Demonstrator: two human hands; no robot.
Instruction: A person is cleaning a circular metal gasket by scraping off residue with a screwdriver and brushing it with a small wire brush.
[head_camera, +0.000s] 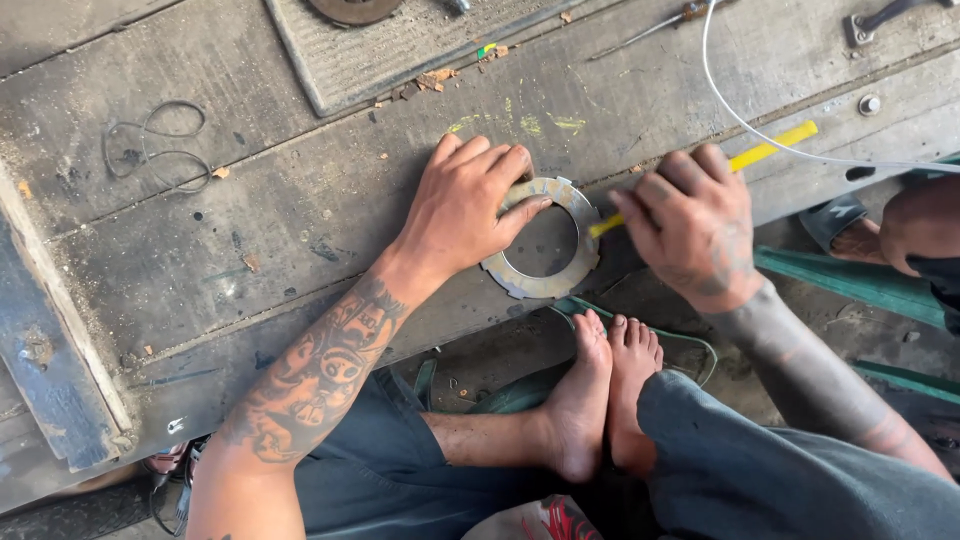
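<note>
A flat metal ring plate (572, 272) with small teeth on its outer rim lies on the worn wooden bench (280, 230). My left hand (465, 205) rests palm-down on the ring's left side, thumb on the inner edge, pressing it flat. My right hand (695, 225) grips a thin yellow tool (770, 146), a long flat strip, whose tip touches the ring's right rim. Both forearms reach in from below.
A grey ridged mat (400, 50) with a metal disc lies at the top. A wire loop (150, 145) sits at left, a white cable (740, 120) curves at right, a screwdriver (650, 25) lies at the top. My bare feet (600, 400) are below; another person's limb (915, 225) at right.
</note>
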